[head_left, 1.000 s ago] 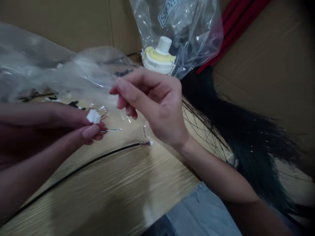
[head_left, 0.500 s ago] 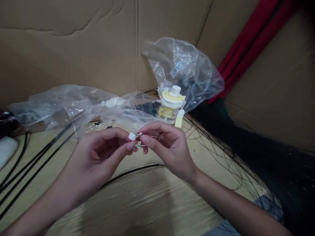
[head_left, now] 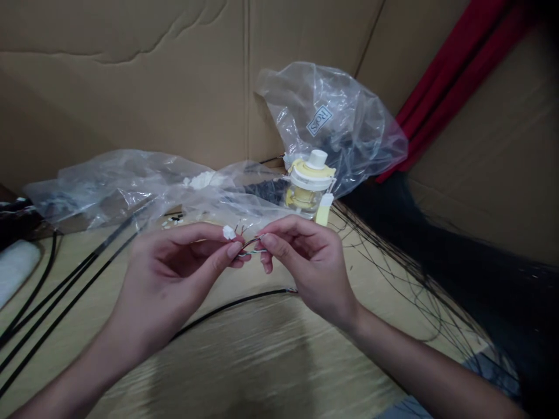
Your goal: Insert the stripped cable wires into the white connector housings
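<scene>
Head view: left hand (head_left: 170, 273) and right hand (head_left: 310, 267) pinch a thin dark wire (head_left: 251, 247) beside a small white plastic connector (head_left: 229, 233).

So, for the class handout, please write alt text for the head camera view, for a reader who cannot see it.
A left hand and a right hand hold a short thin wire between their fingertips, with a small white connector just above the left hand. Beyond them, a black cable lies on a wooden surface, and a clear plastic bag rests against a cardboard wall.
</scene>
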`<control>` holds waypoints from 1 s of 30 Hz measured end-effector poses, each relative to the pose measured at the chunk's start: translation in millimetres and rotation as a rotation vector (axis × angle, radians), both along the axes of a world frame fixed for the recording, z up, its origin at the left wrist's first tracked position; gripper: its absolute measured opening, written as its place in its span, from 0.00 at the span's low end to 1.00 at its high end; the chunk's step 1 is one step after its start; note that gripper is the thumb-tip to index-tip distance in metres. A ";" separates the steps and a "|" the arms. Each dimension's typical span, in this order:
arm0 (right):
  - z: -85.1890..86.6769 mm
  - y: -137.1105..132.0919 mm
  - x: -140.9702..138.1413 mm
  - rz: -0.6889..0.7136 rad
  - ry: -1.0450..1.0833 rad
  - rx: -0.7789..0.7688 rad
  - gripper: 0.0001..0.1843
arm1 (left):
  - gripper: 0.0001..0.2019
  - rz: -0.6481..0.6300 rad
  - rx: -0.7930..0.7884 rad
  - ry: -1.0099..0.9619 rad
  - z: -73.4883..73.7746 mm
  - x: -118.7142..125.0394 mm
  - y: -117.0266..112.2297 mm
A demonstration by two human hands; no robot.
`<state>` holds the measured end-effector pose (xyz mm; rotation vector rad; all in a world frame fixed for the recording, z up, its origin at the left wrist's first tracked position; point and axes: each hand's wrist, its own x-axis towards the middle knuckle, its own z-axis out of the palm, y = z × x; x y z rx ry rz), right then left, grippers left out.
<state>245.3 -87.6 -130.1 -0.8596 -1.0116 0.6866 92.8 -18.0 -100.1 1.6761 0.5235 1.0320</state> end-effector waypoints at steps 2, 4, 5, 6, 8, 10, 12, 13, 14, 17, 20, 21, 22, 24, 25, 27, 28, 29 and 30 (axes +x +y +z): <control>-0.2 -0.7 -1.0 -0.020 -0.020 0.000 0.04 | 0.12 -0.006 -0.004 -0.023 -1.0 0.5 -0.7; -1.2 -1.9 -2.4 -0.045 -0.045 0.010 0.02 | 0.13 -0.002 -0.011 -0.038 -1.6 1.6 -1.0; -1.9 -2.6 -3.1 -0.060 -0.060 0.023 0.02 | 0.14 0.001 -0.016 -0.046 -1.7 2.3 -1.1; -2.6 -3.4 -3.8 -0.074 -0.079 0.039 0.04 | 0.14 0.005 -0.021 -0.053 -1.7 2.9 -1.4; -3.8 -5.0 -4.5 -0.097 -0.121 0.077 0.08 | 0.13 0.007 -0.038 -0.067 -1.6 3.6 -2.2; -4.3 -6.3 -4.4 -0.130 -0.188 0.116 0.12 | 0.13 0.002 -0.057 -0.077 -1.6 3.3 -3.3; -3.8 -7.0 -3.9 -0.194 -0.269 0.156 0.14 | 0.13 -0.003 -0.074 -0.084 -1.6 2.3 -4.4; -3.1 -7.2 -3.7 -0.231 -0.295 0.163 0.15 | 0.13 -0.002 -0.081 -0.084 -1.4 1.9 -4.7; -2.1 -7.3 -3.5 -0.262 -0.307 0.158 0.16 | 0.13 -0.002 -0.087 -0.080 -1.1 1.7 -4.9; 2.6 -7.2 -3.1 -0.284 -0.276 0.111 0.17 | 0.14 0.002 -0.107 -0.061 0.4 2.8 -4.9; 8.2 -6.8 -2.0 -0.226 -0.235 0.076 0.14 | 0.13 -0.004 -0.101 -0.062 1.6 4.5 -5.9; 9.6 -6.5 -1.2 -0.190 -0.208 0.063 0.14 | 0.13 -0.004 -0.094 -0.065 1.9 4.7 -6.6; 10.5 -6.0 -0.1 -0.146 -0.173 0.053 0.13 | 0.13 -0.003 -0.087 -0.064 2.3 4.7 -7.4; 10.3 -4.3 2.7 -0.046 -0.086 0.034 0.13 | 0.14 0.002 -0.081 -0.059 2.9 4.3 -8.8; 9.3 -3.2 4.4 0.005 -0.040 0.017 0.13 | 0.14 0.003 -0.080 -0.056 3.1 4.0 -9.2; 5.7 -0.5 7.6 0.082 0.040 -0.032 0.12 | 0.15 0.006 -0.076 -0.050 2.9 3.9 -9.5; 3.7 0.8 8.9 0.103 0.067 -0.059 0.11 | 0.14 0.012 -0.076 -0.047 2.6 4.1 -9.3; 1.8 1.9 10.0 0.113 0.082 -0.081 0.09 | 0.14 0.018 -0.072 -0.047 2.1 4.3 -9.0; 0.3 2.8 10.7 0.116 0.088 -0.096 0.08 | 0.13 0.026 -0.069 -0.047 1.4 4.5 -8.7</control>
